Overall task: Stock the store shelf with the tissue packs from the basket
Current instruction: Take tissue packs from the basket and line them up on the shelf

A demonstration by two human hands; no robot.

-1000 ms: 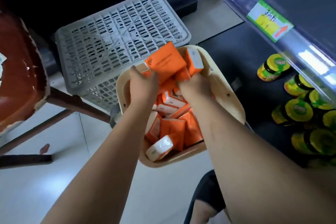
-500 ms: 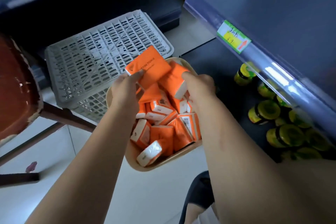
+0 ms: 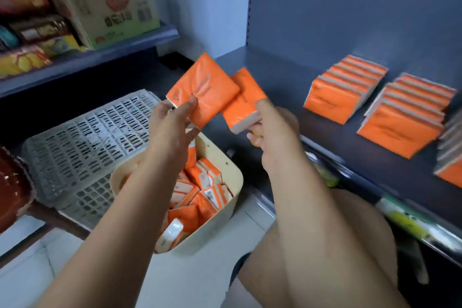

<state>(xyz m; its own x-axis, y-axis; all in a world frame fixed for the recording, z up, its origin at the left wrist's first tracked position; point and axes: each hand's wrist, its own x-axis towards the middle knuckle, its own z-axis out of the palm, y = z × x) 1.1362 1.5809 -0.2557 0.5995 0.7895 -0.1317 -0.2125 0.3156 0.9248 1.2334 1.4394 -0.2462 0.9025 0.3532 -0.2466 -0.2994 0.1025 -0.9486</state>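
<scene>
My left hand point(image 3: 172, 122) grips an orange tissue pack point(image 3: 203, 87) held up above the basket. My right hand point(image 3: 272, 130) grips a second orange tissue pack point(image 3: 243, 100), which touches the first one at its right edge. Below both hands the cream basket point(image 3: 225, 210) stands on the floor with several orange and white tissue packs point(image 3: 197, 195) lying loose inside. On the dark shelf point(image 3: 325, 130) to the right, rows of orange packs point(image 3: 342, 92) lean in stacks, a second row point(image 3: 405, 117) beside the first.
A grey plastic crate point(image 3: 82, 147) lies upside down left of the basket. A shelf at upper left holds a cardboard box point(image 3: 112, 15) and snack packets point(image 3: 27, 57). A price rail with a yellow label point(image 3: 410, 225) runs along the shelf's front edge. My knee point(image 3: 325, 245) is at lower right.
Both hands rose out of the basket, each with an orange pack, and moved up toward the shelf. The view tilted up, so the stocked shelf came into sight.
</scene>
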